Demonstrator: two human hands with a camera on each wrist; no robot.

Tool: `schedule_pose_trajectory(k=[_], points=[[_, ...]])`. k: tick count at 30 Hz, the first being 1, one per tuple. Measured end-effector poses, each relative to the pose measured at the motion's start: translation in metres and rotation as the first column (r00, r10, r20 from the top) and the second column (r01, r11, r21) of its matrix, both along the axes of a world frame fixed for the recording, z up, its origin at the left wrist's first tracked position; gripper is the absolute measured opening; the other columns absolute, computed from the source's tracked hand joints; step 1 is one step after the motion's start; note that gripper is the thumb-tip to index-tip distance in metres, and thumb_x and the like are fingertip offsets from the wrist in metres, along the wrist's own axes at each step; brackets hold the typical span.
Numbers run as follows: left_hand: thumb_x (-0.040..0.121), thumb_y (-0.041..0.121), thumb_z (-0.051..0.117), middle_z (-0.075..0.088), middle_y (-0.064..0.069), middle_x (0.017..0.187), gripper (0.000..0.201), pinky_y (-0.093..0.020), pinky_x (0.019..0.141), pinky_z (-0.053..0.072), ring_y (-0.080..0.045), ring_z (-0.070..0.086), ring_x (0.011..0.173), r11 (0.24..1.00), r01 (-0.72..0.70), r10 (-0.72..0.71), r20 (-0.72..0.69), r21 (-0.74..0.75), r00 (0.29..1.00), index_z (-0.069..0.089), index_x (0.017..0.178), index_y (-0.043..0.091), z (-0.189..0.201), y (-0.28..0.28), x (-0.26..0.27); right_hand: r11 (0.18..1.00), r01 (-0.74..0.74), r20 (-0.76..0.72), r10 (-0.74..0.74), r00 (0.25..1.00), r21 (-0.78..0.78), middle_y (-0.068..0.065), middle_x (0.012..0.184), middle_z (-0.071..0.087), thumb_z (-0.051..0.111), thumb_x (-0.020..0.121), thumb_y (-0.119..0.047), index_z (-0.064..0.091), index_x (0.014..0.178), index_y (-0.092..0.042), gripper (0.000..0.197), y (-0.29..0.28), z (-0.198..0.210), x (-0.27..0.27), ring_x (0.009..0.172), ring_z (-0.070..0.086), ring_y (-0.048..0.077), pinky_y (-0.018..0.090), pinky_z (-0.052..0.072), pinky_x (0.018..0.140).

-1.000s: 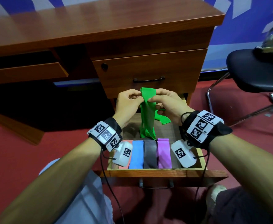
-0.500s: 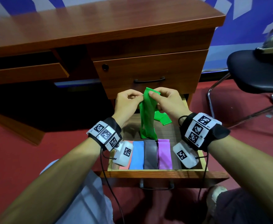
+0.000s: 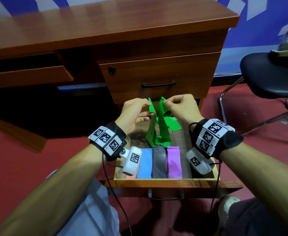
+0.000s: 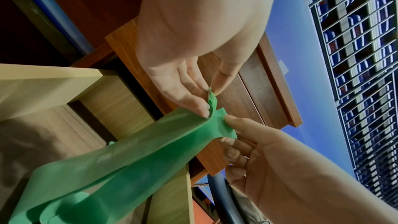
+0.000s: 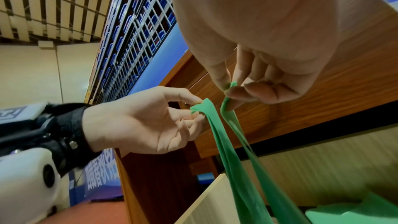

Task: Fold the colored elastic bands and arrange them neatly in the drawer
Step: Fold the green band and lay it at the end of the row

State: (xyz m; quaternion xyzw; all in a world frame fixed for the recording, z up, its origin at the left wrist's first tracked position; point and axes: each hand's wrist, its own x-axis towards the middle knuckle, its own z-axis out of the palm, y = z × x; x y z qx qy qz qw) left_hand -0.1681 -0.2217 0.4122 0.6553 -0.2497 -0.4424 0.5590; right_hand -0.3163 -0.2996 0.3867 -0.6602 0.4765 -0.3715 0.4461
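Observation:
A green elastic band (image 3: 158, 132) hangs over the open drawer (image 3: 165, 182), its lower end crumpled on the drawer floor. My left hand (image 3: 148, 105) pinches one top corner and my right hand (image 3: 164, 102) pinches the other, a small gap between them. The left wrist view shows my left hand (image 4: 210, 99) pinching the green band (image 4: 129, 159). The right wrist view has my right hand (image 5: 230, 88) on the green band (image 5: 232, 151). Folded blue (image 3: 145, 163), grey (image 3: 159, 163) and purple (image 3: 173, 162) bands lie side by side at the drawer's front. A pink one (image 3: 131, 176) is mostly hidden under my left wrist camera.
Just behind my hands is a closed upper drawer with a black handle (image 3: 157, 84). Its desk top (image 3: 105, 24) overhangs it. A black chair (image 3: 267, 74) stands at the right on red carpet. My knees are below the drawer front.
My hands have drawn apart, splitting the band's top into two separate corners. Half a second ago they held it bunched together.

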Motion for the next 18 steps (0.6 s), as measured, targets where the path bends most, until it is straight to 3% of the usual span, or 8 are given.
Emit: schedule_pose_trajectory(k=[2, 4, 6, 10, 15, 18], points=[[0.088, 0.009, 0.067, 0.078, -0.013, 0.097, 0.013, -0.023, 0.055, 0.055, -0.029, 0.078, 0.083, 0.999, 0.052, -0.052, 0.008, 0.012, 0.999, 0.070, 0.101, 0.009, 0.001, 0.002, -0.002, 0.999, -0.012, -0.034, 0.011, 0.999, -0.035, -0.004, 0.069, 0.075, 0.072, 0.085, -0.026, 0.079, 0.072, -0.019, 0.017, 0.003, 0.001, 0.000, 0.066, 0.071, 0.009, 0.028, 0.060, 0.068], [0.090, 0.009, 0.068, 0.078, -0.011, 0.092, 0.010, -0.022, 0.055, 0.056, -0.028, 0.078, 0.084, 0.996, 0.084, -0.084, 0.010, 0.021, 0.996, 0.071, 0.100, 0.010, 0.002, 0.004, -0.005, 0.995, -0.045, -0.117, 0.035, 0.992, -0.091, -0.006, 0.068, 0.073, 0.072, 0.088, -0.027, 0.079, 0.077, -0.018, 0.016, 0.008, 0.007, -0.003, 0.058, 0.064, -0.006, 0.008, 0.050, 0.058], [0.090, 0.010, 0.070, 0.079, -0.010, 0.086, 0.008, -0.021, 0.055, 0.057, -0.026, 0.079, 0.082, 0.995, 0.093, -0.093, 0.005, 0.028, 0.996, 0.072, 0.097, 0.011, 0.003, 0.005, -0.007, 0.987, -0.085, -0.179, 0.060, 0.982, -0.135, -0.010, 0.065, 0.067, 0.070, 0.092, -0.027, 0.078, 0.078, -0.018, 0.018, 0.012, 0.011, -0.006, 0.049, 0.055, -0.014, 0.001, 0.036, 0.047], [0.090, 0.011, 0.072, 0.078, -0.004, 0.075, 0.010, -0.020, 0.056, 0.058, -0.017, 0.077, 0.071, 0.995, 0.092, -0.092, 0.020, 0.033, 0.996, 0.074, 0.099, 0.010, 0.003, 0.006, -0.008, 0.979, -0.146, -0.193, 0.117, 0.974, -0.145, -0.015, 0.056, 0.060, 0.064, 0.096, -0.028, 0.077, 0.075, -0.017, 0.027, 0.015, 0.012, -0.005, 0.045, 0.052, -0.011, 0.005, 0.033, 0.046], [0.088, 0.013, 0.075, 0.079, -0.008, 0.083, 0.010, -0.020, 0.055, 0.057, -0.019, 0.078, 0.076, 0.995, 0.093, -0.094, 0.023, 0.036, 0.995, 0.075, 0.098, 0.011, 0.003, 0.005, -0.008, 0.952, -0.229, -0.285, 0.165, 0.944, -0.205, -0.013, 0.054, 0.059, 0.059, 0.098, -0.027, 0.078, 0.077, -0.017, 0.029, 0.017, 0.013, -0.004, 0.047, 0.053, -0.007, 0.007, 0.034, 0.048], [0.088, 0.012, 0.075, 0.078, -0.008, 0.082, 0.008, -0.020, 0.055, 0.057, -0.018, 0.077, 0.072, 0.995, 0.090, -0.091, 0.023, 0.036, 0.996, 0.075, 0.096, 0.012, 0.003, 0.005, -0.007, 0.935, -0.251, -0.326, 0.162, 0.931, -0.252, 0.001, 0.064, 0.070, 0.056, 0.097, -0.031, 0.077, 0.078, -0.018, 0.031, 0.017, 0.011, -0.003, 0.060, 0.064, 0.011, 0.026, 0.051, 0.058]])
